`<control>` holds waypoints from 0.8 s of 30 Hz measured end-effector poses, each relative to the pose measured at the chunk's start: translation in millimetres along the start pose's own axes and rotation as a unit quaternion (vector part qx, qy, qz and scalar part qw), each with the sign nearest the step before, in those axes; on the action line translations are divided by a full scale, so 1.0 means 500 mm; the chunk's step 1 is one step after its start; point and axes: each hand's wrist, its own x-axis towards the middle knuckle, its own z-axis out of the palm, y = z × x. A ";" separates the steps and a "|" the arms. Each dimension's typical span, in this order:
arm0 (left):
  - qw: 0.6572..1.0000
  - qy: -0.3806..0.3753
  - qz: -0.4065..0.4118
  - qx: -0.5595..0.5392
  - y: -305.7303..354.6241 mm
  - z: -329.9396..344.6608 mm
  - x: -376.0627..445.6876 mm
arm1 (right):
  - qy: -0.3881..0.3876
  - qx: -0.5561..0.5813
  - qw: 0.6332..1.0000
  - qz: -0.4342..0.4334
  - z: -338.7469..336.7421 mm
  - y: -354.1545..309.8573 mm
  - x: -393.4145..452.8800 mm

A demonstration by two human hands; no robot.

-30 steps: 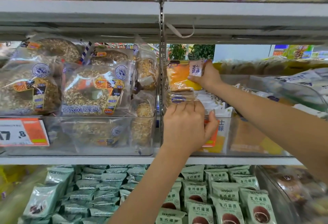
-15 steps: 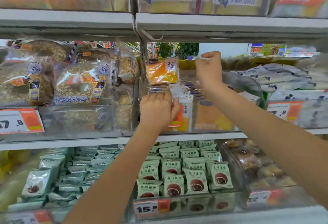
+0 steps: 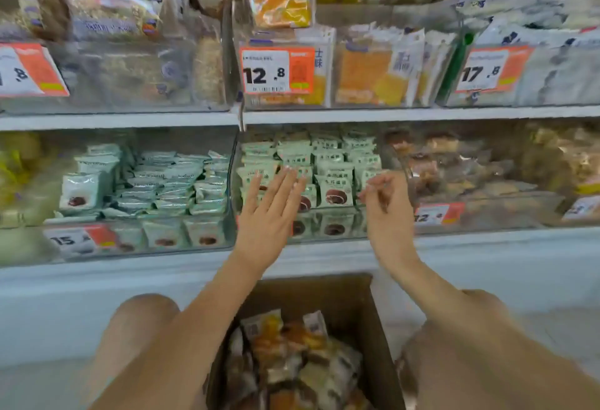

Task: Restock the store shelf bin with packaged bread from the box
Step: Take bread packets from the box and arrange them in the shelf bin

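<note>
The box runs off the bottom edge, and its bread packs seem blurred.

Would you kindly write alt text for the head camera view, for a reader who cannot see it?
Two empty hands, left hand flat and right hand loosely curled, hang before store shelves above an open box of packaged bread. On the upper shelf, a clear bin tagged 12.8 holds orange bread packs.

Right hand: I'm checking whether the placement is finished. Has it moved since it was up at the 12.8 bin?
Yes. The right hand has come down from the 12.8 price tag's bin and now hangs empty, loosely curled, before the lower shelf, above the box.
</note>
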 end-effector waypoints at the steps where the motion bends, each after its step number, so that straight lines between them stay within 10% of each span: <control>1: 1.000 -0.023 -0.008 -0.013 0.020 0.002 -0.042 | -0.024 -0.013 1.000 0.015 0.001 0.032 -0.036; 10: 0.951 -0.280 -0.060 -0.118 0.130 -0.026 -0.383 | -0.306 -0.211 0.894 0.250 0.014 0.276 -0.286; 17: 0.722 -0.584 -0.290 -0.231 0.154 -0.061 -0.560 | -0.530 -0.336 0.697 0.347 0.005 0.408 -0.395; 24: 0.681 -0.598 -0.334 -0.259 0.174 -0.048 -0.617 | -0.442 -0.232 0.669 0.551 0.030 0.448 -0.470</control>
